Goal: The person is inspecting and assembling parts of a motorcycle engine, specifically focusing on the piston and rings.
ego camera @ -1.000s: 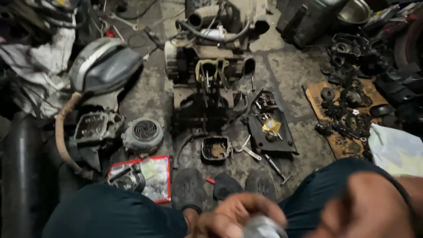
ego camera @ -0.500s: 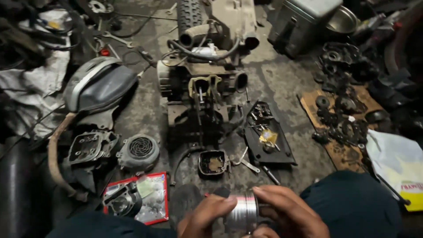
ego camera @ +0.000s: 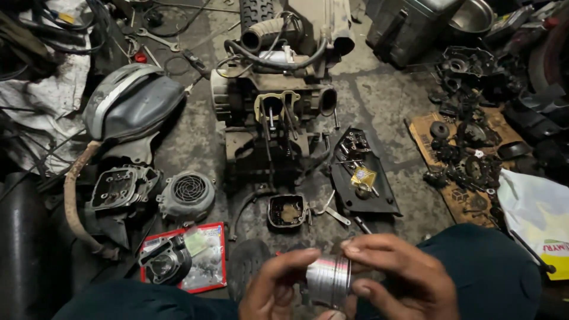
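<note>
Dirty floor (ego camera: 385,101) fills the frame — engine (ego camera: 275,106) at top middle. Low down, left hand (ego camera: 275,290) and right hand (ego camera: 400,278) both clamp a shiny metal piston (ego camera: 328,280).

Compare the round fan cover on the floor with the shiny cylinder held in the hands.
The fan cover is dull grey with a dark slatted grille; the cylinder is bright, polished metal with fine grooves. The fan cover lies on the floor, touched by nothing; the cylinder is held off the ground between the left hand and right hand. The fan cover looks wider and flatter. Both are round metal parts.
</note>
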